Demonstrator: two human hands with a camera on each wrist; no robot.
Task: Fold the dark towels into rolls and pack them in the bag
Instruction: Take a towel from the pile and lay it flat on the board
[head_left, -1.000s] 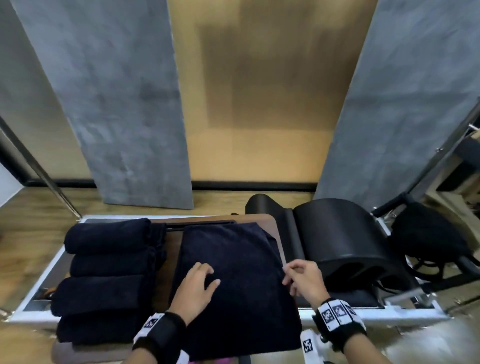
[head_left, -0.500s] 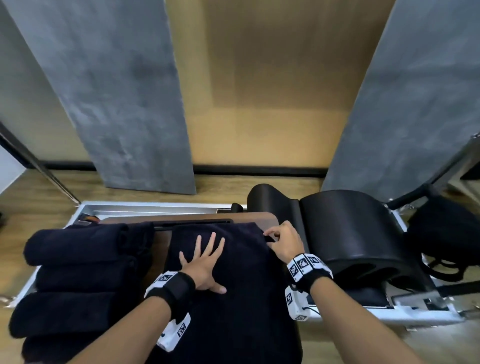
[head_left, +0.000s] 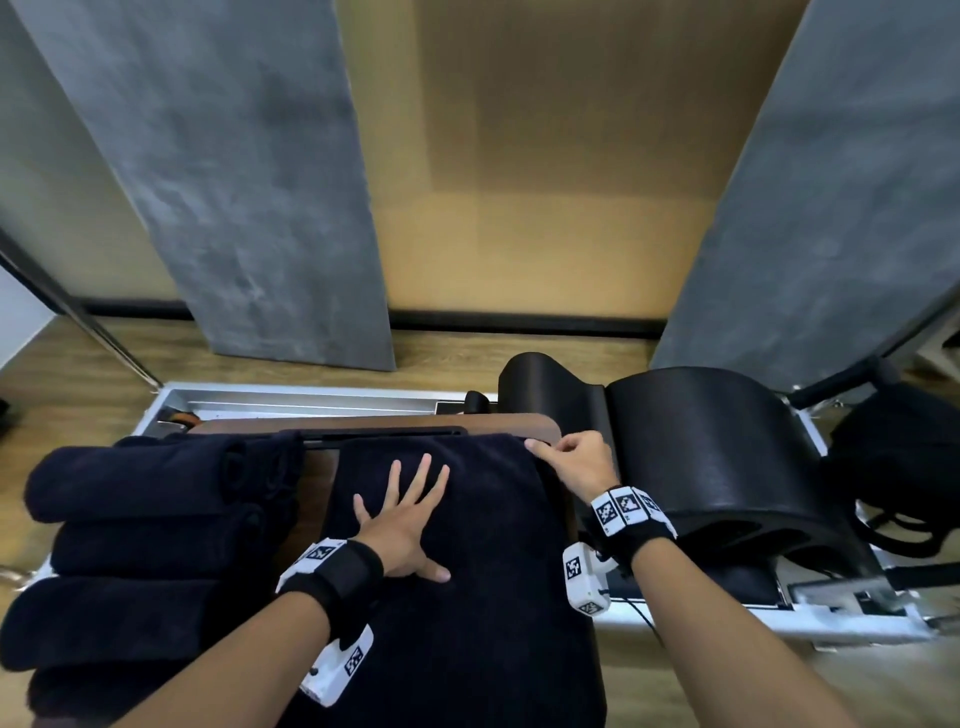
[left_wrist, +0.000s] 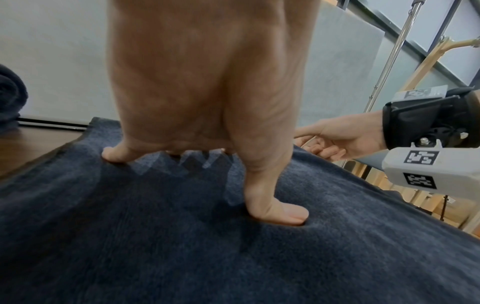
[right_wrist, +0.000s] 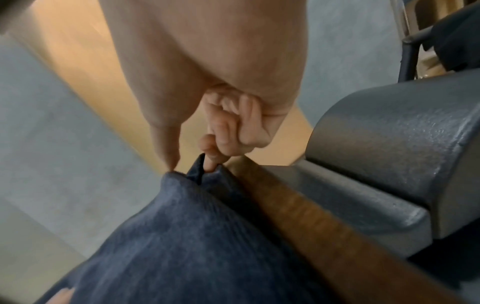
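A dark navy towel (head_left: 467, 613) lies flat on the wooden platform (head_left: 540, 423), running from its far edge toward me. My left hand (head_left: 410, 512) presses flat on its far half with fingers spread; the wrist view shows the thumb sunk into the towel (left_wrist: 311, 257). My right hand (head_left: 569, 457) pinches the towel's far right corner (right_wrist: 197, 168) between thumb and curled fingers. Several rolled dark towels (head_left: 140, 519) are stacked at the left. A black bag (head_left: 904, 457) sits at the far right.
A black padded barrel (head_left: 717, 457) stands right of the platform, close to my right hand. The white metal frame (head_left: 291, 397) surrounds the platform. Grey wall panels (head_left: 249, 182) and wooden floor lie beyond. A slanted metal pole (head_left: 78, 317) is at the left.
Both hands moved away from me along the towel. The left hand spread flat on its far half; the right hand went from the right edge to the far right corner and pinched it.
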